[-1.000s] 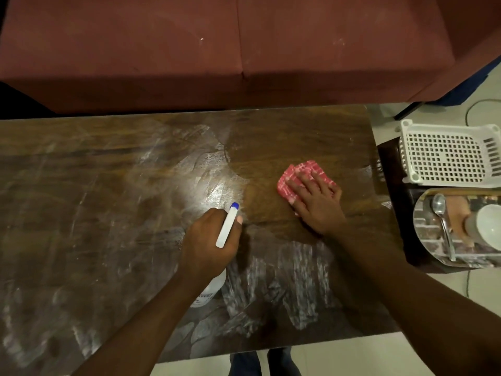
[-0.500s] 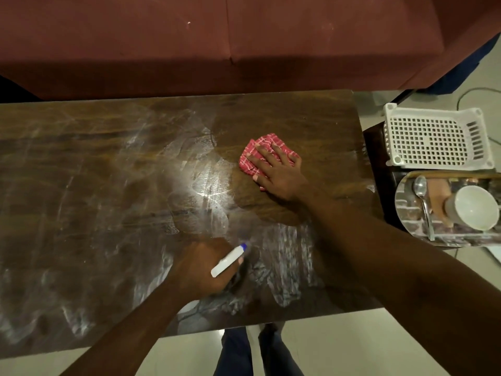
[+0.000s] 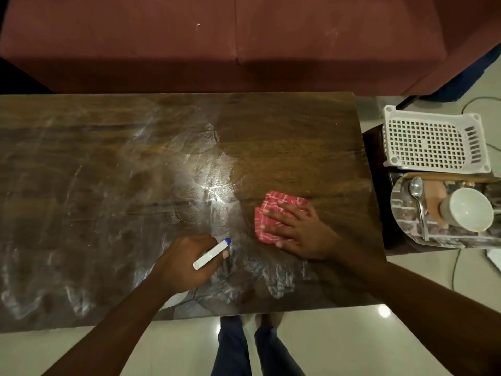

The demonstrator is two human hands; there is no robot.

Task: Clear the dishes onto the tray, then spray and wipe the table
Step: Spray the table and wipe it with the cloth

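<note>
Red cloth [image 3: 273,216] sits flat under my open right hand [image 3: 298,229], pressed to wipe the wet tabletop [image 3: 108,185]; my left hand [image 3: 184,263] grips the sprayer [image 3: 212,253], ready for respraying.

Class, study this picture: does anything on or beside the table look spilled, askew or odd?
Nothing is damaged. The table carries whitish streaks left of the red cloth. On the tray beside it, a white cup lies on its side.

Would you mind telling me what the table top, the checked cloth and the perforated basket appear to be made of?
Table top: probably varnished wood; brown grain, glossy glare. Checked cloth: woven fabric; folded, red-and-white weave. Perforated basket: moulded white plastic, judging by its uniform grid of holes.
</note>
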